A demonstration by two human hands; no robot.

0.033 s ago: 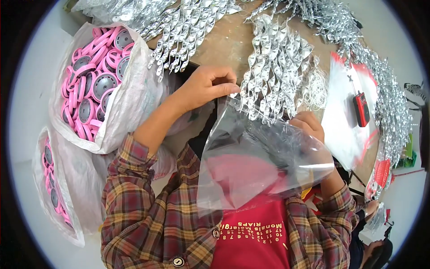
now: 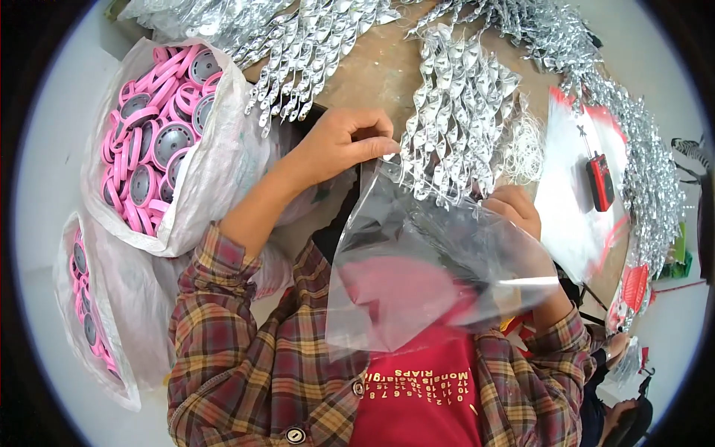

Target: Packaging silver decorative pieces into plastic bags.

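Observation:
A clear plastic bag (image 2: pixel 402 276) hangs over my lap, its upper edge stretched between both hands. My left hand (image 2: pixel 354 141) pinches the bag's upper left corner between thumb and forefinger. At the other end of that edge, my right hand (image 2: pixel 514 212) has its fingers curled round the plastic; part of it shows only through the film. Just beyond the bag lies a bunch of twisted silver foil strips (image 2: pixel 454 112), whose near ends meet the bag's upper edge. Whether any strip tips are inside the bag, I cannot tell.
A white woven sack (image 2: pixel 223 156) of pink-rimmed grey wheels (image 2: pixel 175 141) stands at left, another below it. On the brown table (image 2: pixel 372 67) are more foil strips (image 2: pixel 305 52), white string (image 2: pixel 525 149), a stack of clear bags (image 2: pixel 570 194) and a red-black device (image 2: pixel 599 182). A person sits lower right.
The bag's lower part has shifted very slightly. Both hands keep their hold in nearly the same place.

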